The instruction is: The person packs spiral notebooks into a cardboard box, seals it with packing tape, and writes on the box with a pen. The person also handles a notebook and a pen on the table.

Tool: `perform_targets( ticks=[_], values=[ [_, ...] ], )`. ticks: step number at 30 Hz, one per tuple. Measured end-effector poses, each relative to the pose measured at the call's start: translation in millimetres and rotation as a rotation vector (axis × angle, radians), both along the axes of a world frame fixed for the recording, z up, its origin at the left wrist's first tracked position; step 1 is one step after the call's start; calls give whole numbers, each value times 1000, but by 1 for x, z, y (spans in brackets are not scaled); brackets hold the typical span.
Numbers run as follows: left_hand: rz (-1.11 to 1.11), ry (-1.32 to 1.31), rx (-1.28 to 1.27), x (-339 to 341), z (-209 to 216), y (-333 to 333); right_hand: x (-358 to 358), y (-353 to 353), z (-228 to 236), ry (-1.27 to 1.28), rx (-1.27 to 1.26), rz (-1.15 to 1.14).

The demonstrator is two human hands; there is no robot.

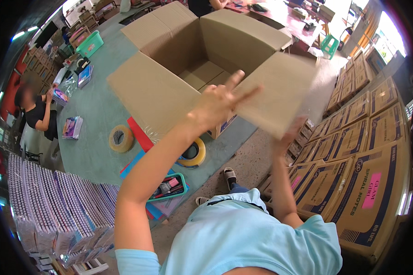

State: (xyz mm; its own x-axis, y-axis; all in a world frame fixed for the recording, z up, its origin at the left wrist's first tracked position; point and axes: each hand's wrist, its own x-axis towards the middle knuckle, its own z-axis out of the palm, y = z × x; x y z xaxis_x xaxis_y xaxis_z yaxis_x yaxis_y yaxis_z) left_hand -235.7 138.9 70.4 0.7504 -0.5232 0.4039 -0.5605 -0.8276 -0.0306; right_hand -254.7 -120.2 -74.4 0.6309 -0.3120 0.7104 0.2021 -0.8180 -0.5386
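An open cardboard box [213, 73] stands on the green table with its flaps folded outward; its inside shows only the bare bottom. My left hand [214, 106] is over the box's near corner, some fingers stretched out and spread, holding nothing. It lies between the near flap [149, 91] and the right flap [280, 91]. At the lower outer corner of that right flap is my right hand [290, 134], blurred by motion. Whether its fingers grip the cardboard cannot be made out.
Tape rolls [121, 138] and a green tray of pens [170, 187] lie on the table [92, 151]. Stacked spiral notebooks [64, 197] rise at left. Closed cartons [367, 183] line the right side. A person [39, 107] handles notebooks at far left.
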Motion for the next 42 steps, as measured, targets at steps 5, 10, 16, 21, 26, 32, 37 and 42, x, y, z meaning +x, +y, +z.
perform_targets(
  ticks=[5, 10, 16, 21, 26, 32, 37, 42],
  values=[
    [-74, 188, 76, -6, 0, 11, -15, -21, 200, -354, 271, 434],
    [330, 556, 63, -16, 18, 10, 38, 20, 225, 196, -616, 683],
    [458, -10, -228, -72, 4, 26, 139, 7, 120, 194, -749, 959],
    [70, 116, -1745, -93, -26, 78, 100, 45, 177, 183, -379, 1171],
    [176, 4, -1610, -99, 7, 57, 112, 101, 238, 276, -207, 1646],
    [435, -168, -1216, -107, 34, 40, 99, 188, 260, 65, -305, 1980],
    [523, -171, -1006, -128, 49, 35, 77, 214, 257, -67, -337, 2050],
    [125, -2, -1615, -149, 33, 36, 54, 222, 250, -792, -520, 1840]
  ],
)
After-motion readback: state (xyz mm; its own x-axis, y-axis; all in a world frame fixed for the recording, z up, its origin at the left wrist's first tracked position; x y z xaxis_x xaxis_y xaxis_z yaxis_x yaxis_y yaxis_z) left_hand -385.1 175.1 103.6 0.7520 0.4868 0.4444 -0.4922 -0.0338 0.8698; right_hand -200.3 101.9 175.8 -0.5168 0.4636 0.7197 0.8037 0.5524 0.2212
